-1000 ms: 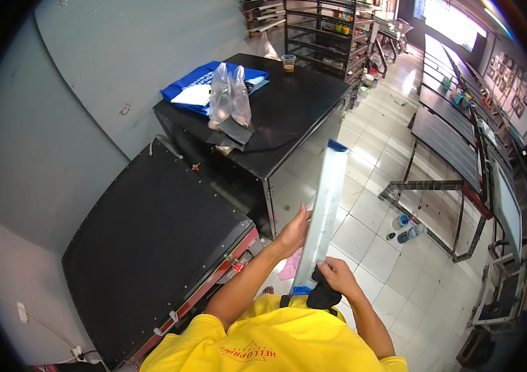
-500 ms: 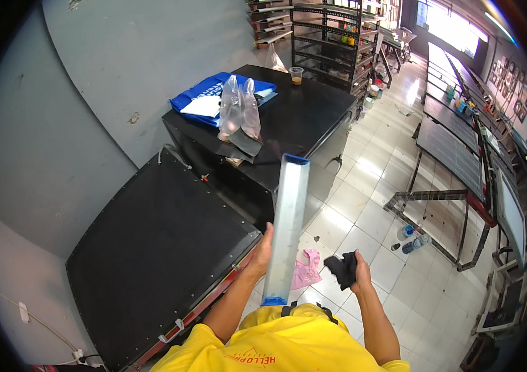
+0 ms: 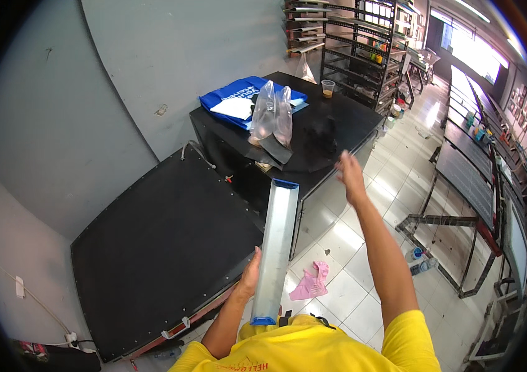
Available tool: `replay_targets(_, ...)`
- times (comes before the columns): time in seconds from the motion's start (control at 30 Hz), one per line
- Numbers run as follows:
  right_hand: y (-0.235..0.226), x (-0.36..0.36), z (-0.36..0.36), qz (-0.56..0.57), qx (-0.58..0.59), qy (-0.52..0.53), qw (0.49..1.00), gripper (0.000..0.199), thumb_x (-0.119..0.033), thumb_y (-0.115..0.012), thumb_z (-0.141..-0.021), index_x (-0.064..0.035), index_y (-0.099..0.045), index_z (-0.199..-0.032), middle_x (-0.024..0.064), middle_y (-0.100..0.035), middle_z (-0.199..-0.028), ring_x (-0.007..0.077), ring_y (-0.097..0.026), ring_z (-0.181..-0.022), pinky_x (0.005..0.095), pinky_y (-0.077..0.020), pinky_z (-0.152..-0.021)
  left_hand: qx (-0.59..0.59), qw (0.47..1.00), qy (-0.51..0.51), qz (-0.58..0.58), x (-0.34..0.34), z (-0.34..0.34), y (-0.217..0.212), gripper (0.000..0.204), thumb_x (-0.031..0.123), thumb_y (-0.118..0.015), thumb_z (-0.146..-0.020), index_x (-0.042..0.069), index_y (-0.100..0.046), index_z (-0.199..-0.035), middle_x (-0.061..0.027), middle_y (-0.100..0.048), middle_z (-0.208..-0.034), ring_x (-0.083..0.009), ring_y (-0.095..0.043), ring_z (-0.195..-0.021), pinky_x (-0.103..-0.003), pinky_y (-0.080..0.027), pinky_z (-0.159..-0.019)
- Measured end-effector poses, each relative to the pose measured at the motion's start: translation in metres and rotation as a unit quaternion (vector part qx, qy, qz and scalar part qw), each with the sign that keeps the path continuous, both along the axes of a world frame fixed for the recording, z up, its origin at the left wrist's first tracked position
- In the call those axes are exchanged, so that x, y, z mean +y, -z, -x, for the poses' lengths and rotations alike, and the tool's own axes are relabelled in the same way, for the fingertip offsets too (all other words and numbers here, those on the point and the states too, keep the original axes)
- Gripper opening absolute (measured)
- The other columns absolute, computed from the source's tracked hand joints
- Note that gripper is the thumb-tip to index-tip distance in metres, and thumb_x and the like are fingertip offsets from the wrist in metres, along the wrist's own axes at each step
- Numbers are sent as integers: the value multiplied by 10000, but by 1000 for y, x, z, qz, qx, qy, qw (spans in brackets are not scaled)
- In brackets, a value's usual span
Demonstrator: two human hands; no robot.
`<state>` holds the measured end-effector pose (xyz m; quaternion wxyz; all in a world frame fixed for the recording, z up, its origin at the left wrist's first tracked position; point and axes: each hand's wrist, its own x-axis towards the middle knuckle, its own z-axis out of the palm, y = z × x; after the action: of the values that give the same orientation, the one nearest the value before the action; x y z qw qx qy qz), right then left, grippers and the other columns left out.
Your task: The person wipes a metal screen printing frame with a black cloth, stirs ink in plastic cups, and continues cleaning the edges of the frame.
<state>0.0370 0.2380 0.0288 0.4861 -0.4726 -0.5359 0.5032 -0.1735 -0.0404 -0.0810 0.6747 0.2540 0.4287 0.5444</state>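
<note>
My left hand (image 3: 250,271) grips the side of a long silver scoop coater (image 3: 275,248) with blue end caps. The coater stands tilted upright in front of my yellow shirt, its top end close to the black table (image 3: 350,118). My right hand (image 3: 351,177) reaches out over that table's right edge, empty, its fingers stretched and blurred by motion. Just beyond the fingertips a black cloth (image 3: 320,140) shows on the dark tabletop, smeared and hard to outline.
A blue bag (image 3: 239,99), a clear plastic bag (image 3: 273,118) and a cup (image 3: 328,88) stand on the table. At left lies a large black panel (image 3: 164,254). A pink plastic bag (image 3: 312,282) lies on the tiled floor; long printing tables (image 3: 468,161) run along the right.
My right hand has swung up and forward to the table and let go of the black cloth, which is now at the tabletop. The coater stays in my left hand, slightly lower.
</note>
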Motion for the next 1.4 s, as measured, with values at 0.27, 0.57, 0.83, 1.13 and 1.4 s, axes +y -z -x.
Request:
replay_targets(0.27, 107, -210, -14, 132, 36, -200, 970, 365, -312, -410, -1018, -1, -565, -1131, 96, -650, -948, 162, -632, -808, 294, -524, -650, -18, 1000, 3, 15, 32, -33, -29, 719, 593, -270, -984, -3, -448, -1344, -119, -544, -1257, -199, -522, -1114, -332, -416, -963)
replay_targets(0.57, 118, -248, -51, 13, -81, -39, 996, 183, -133, -640, -902, 17, -596, -996, 1, -592, -776, 59, -525, -650, 216, -436, -572, 43, 999, -24, 7, 56, -103, -32, 679, 587, -276, -985, 29, -450, -1332, -93, -569, -1197, -195, -551, -1078, -329, -431, -946)
replay_targets(0.83, 100, -261, -71, 66, -72, -49, 994, 233, -189, -587, -937, 17, -590, -1045, 6, -602, -791, 50, -528, -675, 227, -431, -549, -129, 985, 113, 17, 59, -112, -32, 735, 604, -189, -976, 17, -429, -1348, -170, -597, -1154, -295, -570, -1089, -414, -461, -950)
replay_targets(1.13, 55, -273, -66, 50, -124, -35, 990, 386, -236, -464, -986, 39, -508, -1252, 189, -645, -998, 258, -627, -905, 345, -472, -832, -216, 963, 159, -28, 63, -125, -33, 799, 630, -89, -942, 54, -372, -1416, -226, -571, -1216, -350, -540, -1147, -473, -407, -1024)
replay_targets(1.4, 52, -270, -69, -32, -218, 16, 975, 396, -136, -457, -935, 24, -476, -1297, 288, -611, -1061, 440, -601, -968, 441, -479, -839, -60, 993, 77, -63, 80, -132, 6, 675, 536, -180, -997, 28, -406, -1380, -179, -562, -1253, -274, -524, -1174, -412, -408, -1009)
